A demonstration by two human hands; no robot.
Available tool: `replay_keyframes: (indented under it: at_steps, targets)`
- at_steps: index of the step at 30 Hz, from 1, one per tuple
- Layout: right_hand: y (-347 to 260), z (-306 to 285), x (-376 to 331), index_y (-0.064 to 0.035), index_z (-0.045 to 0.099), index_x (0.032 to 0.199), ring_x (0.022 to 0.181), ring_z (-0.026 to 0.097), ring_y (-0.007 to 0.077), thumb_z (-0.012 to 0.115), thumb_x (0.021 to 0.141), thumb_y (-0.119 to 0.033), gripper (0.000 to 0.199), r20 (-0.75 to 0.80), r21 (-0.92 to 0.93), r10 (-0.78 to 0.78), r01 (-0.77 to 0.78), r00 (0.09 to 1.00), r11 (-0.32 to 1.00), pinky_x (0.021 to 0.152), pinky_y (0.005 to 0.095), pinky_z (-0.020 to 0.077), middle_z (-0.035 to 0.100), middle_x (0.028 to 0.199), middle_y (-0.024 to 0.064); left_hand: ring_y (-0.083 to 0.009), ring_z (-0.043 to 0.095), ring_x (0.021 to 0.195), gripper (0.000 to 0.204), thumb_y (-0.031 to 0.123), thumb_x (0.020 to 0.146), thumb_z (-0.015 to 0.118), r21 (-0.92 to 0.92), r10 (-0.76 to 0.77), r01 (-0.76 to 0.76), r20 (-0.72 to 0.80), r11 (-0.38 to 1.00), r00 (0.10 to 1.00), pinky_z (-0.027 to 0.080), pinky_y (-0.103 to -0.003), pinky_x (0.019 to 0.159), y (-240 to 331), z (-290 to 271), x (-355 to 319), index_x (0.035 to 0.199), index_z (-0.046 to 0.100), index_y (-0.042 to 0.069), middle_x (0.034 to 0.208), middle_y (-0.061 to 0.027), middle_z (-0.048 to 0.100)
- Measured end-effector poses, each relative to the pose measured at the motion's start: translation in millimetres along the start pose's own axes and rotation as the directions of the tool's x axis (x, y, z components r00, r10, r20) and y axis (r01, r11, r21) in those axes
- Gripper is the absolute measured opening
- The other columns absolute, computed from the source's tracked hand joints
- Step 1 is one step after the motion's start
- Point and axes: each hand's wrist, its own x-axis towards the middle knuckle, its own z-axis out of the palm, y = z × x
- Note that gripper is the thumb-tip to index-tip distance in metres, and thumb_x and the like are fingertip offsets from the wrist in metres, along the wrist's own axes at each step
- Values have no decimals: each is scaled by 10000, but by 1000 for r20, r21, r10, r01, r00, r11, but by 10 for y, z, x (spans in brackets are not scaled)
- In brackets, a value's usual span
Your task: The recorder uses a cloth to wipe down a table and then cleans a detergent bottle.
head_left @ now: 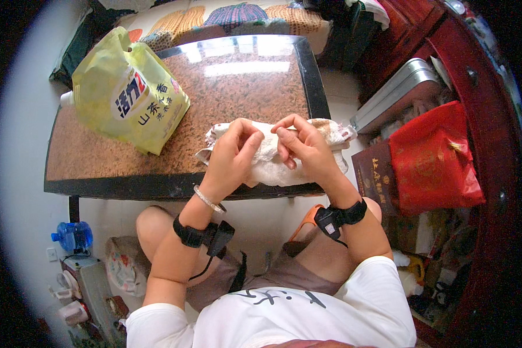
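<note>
Your left hand [236, 149] and right hand [305, 146] are narrowed, fingers curled; whether either grips anything cannot be determined. The white cloth [269, 171] lies beneath both at the table's [226, 95] near edge, partly obscured by them. A yellow-green pouch [127, 95] occupies the table's left; a red bag [435, 159] sits beyond its right.

White tee, black wrist straps, silvery bracelet

The wearer has a white short-sleeved T-shirt [307, 319] with black brush-like lettering [265, 298] and brownish-grey shorts [316, 268]. Behind the left hand [235, 149], a silvery bracelet [208, 199] rings the wrist, then a black strap [185, 233] with a dark boxy module [220, 235] and thin black cable [202, 269]. Behind the right hand [308, 152], a matching black band [352, 214] carries a black unit [326, 219] with a pale square label [330, 228].
</note>
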Motion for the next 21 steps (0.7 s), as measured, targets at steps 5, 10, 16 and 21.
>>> replay_keyframes:
  at_steps: [5, 10, 16, 21]
  targets:
    - [67, -38, 7, -33, 489, 938, 478, 454, 53, 525, 910, -195, 169, 14, -40, -10, 11, 1000, 999, 425, 180, 354, 530, 618, 13, -44, 399, 624, 109, 120, 932, 432, -135, -108, 108, 6, 985, 994, 360, -196, 558, 62, -7, -2, 890, 476, 30, 729, 37, 441]
    - [91, -7, 44, -28, 496, 957, 550, 472, 48, 522, 910, -180, 161, 57, -37, -25, 27, 998, 999, 492, 177, 372, 535, 661, 6, -12, 363, 563, 141, 159, 950, 413, -96, -108, 111, 40, 989, 993, 311, -175, 473, 63, -42, -29, 894, 488, 54, 679, 49, 425]
    - [99, -35, 36, -23, 495, 901, 507, 471, 60, 531, 905, -187, 168, 114, -46, -47, 53, 992, 998, 465, 190, 383, 541, 647, 19, -15, 365, 511, 174, 191, 950, 433, -184, -156, 157, 22, 970, 988, 297, -168, 432, 86, -13, 3, 847, 478, 59, 622, 50, 415]
    - [105, -43, -4, -35, 502, 923, 542, 474, 58, 509, 918, -204, 170, 129, -56, -2, 9, 992, 998, 509, 185, 378, 533, 650, 12, -41, 453, 501, 155, 144, 923, 488, -222, -205, 229, 126, 948, 971, 369, -174, 428, 114, -34, 1, 822, 466, 28, 624, 3, 492]
